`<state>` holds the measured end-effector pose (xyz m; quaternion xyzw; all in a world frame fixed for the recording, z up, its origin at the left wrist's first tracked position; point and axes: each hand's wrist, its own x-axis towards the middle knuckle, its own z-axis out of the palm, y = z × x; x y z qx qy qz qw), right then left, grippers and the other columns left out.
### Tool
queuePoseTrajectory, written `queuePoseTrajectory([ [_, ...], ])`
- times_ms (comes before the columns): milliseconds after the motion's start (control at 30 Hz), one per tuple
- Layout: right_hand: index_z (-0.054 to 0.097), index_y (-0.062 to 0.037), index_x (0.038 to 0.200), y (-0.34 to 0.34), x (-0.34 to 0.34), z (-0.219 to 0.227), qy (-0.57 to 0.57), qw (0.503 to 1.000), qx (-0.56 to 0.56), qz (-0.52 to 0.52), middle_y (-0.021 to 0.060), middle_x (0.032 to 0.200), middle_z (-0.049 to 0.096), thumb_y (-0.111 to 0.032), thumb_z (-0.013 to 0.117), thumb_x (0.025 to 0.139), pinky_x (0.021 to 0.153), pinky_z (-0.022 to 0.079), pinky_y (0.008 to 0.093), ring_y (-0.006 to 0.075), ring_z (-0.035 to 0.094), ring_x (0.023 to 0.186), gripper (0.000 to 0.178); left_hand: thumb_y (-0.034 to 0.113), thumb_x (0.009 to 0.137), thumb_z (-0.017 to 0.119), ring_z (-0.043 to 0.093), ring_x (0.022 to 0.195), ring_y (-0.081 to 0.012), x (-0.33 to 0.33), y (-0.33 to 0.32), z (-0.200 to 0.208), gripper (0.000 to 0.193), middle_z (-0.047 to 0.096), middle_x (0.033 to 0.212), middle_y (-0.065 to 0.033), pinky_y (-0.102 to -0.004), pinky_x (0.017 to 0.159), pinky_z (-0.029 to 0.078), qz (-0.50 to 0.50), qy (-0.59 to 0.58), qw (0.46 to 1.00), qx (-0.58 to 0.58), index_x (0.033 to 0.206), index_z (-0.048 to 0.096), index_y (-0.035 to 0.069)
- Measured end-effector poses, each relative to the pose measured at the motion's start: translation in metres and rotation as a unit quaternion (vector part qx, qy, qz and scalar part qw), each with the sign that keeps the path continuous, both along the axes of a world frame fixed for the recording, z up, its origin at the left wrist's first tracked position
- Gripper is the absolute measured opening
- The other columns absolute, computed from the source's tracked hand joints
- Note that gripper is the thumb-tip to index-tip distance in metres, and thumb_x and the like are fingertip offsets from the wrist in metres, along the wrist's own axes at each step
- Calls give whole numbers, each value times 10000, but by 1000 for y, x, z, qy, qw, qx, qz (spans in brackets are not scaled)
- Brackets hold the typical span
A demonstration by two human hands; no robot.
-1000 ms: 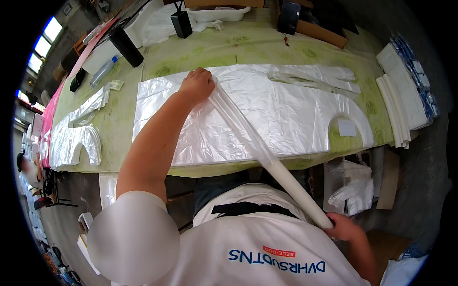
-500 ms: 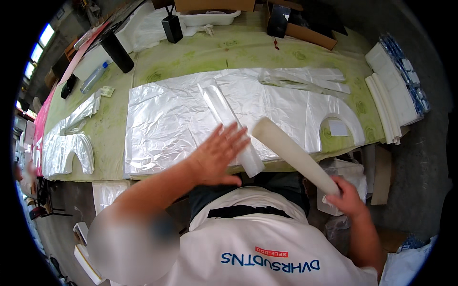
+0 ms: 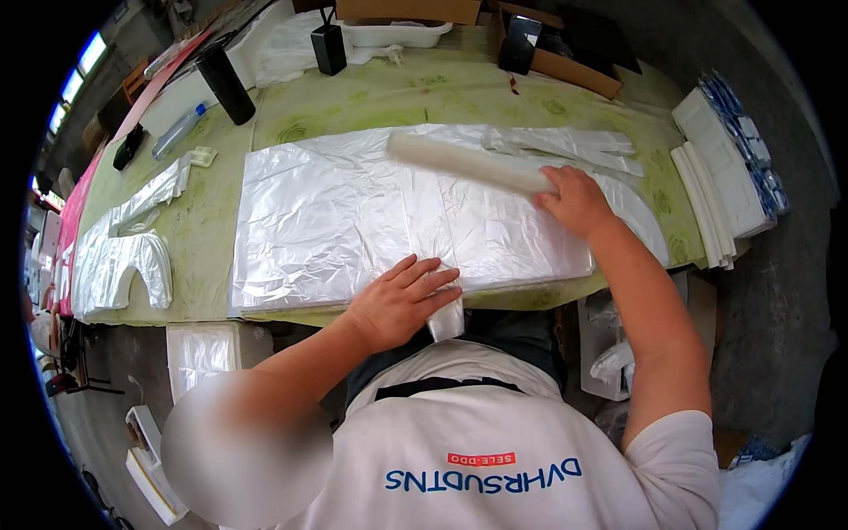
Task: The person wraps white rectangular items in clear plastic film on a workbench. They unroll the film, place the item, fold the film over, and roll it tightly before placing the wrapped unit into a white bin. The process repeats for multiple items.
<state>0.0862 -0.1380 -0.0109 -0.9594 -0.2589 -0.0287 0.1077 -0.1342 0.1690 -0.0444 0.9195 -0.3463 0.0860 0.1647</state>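
Observation:
A stack of silvery, see-through plastic bags (image 3: 309, 212) lies across the green table in front of me. My left hand (image 3: 402, 300) rests flat on it near the table's front edge, fingers spread, pressing a narrow folded plastic strip (image 3: 446, 325) whose end hangs over the edge. My right hand (image 3: 574, 199) is wrapped round one end of a long, pale off-white stick (image 3: 468, 163). The stick is blurred and slants over the right part of the stack, its free end toward the far side; whether it touches the plastic I cannot tell.
Cut plastic pieces lie at left (image 3: 132, 265) and far right (image 3: 574, 146). Behind the stack stand a black cylinder (image 3: 225, 84), a clear bottle (image 3: 178, 132), a black box (image 3: 329, 49) and a cardboard box (image 3: 574, 75). White rolls (image 3: 702, 203) lie at the right edge.
My right hand has swung the stick up from the front edge over the stack. My left hand has lowered onto the folded strip, which now lies straighter toward me.

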Motion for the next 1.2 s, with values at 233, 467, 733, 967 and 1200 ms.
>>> queuePoseTrajectory([
  [233,631,-95,1263,27,-43,-1,-167,966,73,185,115,1259,612,-262,758,766,1080,382,480,350,533,1197,540,3,759,633,435,1379,-335,-17,1,24,616,494,1467,-101,-463,1160,351,14,67,996,-49,1354,601,161],
  [467,651,-84,1151,94,-130,-23,52,929,212,300,93,1064,676,-152,763,743,907,480,412,319,618,1012,429,130,970,589,603,1042,-347,-8,8,19,504,631,1158,-158,-410,937,483,87,207,905,-362,1458,486,59],
  [733,654,13,1136,136,-110,-12,350,889,295,20,97,887,694,-235,639,968,665,528,323,142,631,723,300,150,867,717,688,870,-279,12,15,19,980,701,918,-119,-366,857,525,289,218,900,-243,1600,73,61],
  [967,673,16,1041,156,-89,-6,393,896,197,-65,196,915,714,-318,639,928,766,527,422,333,688,832,354,230,847,753,629,1015,-330,23,18,38,892,650,1126,-142,-426,917,489,335,237,896,-173,1571,250,96],
  [1200,688,18,992,161,-85,11,400,908,123,-29,210,934,717,-259,633,881,800,532,423,357,692,904,303,506,854,716,207,1503,-397,47,15,14,900,264,1609,-176,-588,1214,129,133,23,991,-18,1551,309,109],
])
